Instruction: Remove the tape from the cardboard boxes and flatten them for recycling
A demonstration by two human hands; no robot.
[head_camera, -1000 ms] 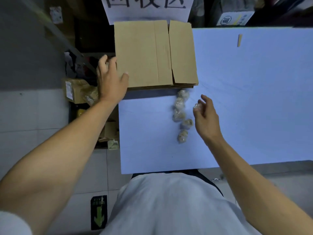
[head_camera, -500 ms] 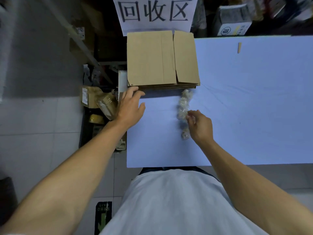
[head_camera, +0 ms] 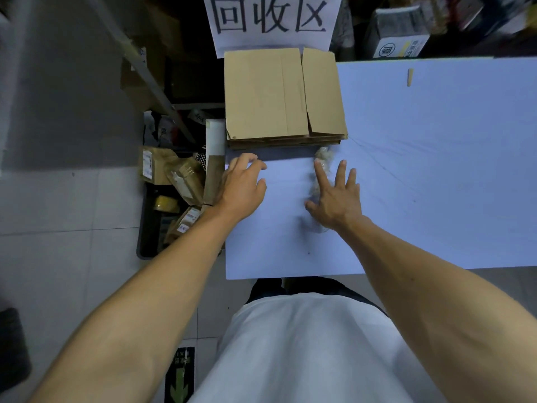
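The table (head_camera: pixel 436 170), covered in pale blue, filled the right of the room from where I stood, and the person stood at its near left corner. At the far left corner lay the stack of flattened cardboard boxes (head_camera: pixel 267 94), squared up under the paper sign (head_camera: pixel 270 18), its long sides running along the table's left edge. Beyond that edge, on the floor, a dark bin (head_camera: pixel 162 205) held more packages.

Just in front of the stack's near right corner ran the line of tape balls (head_camera: pixel 323 155), its long axis pointing from the stack toward the near edge. The right hand (head_camera: pixel 334 199) lay flat on top of that line, fingers spread and straight, so only the farthest wad and a bit near the wrist showed. It pressed or covered them rather than pinching any.

The left hand (head_camera: pixel 242 184) rested on the table near its left edge, fingers loosely bent, holding nothing I could see. It sat beside the stack's near left corner, well apart from the tape.

As I judged it, the flattening looked done, and gathering the tape fell to the right hand, already upon it. A sweep along the line toward the near edge would suit better than a sideways grab.
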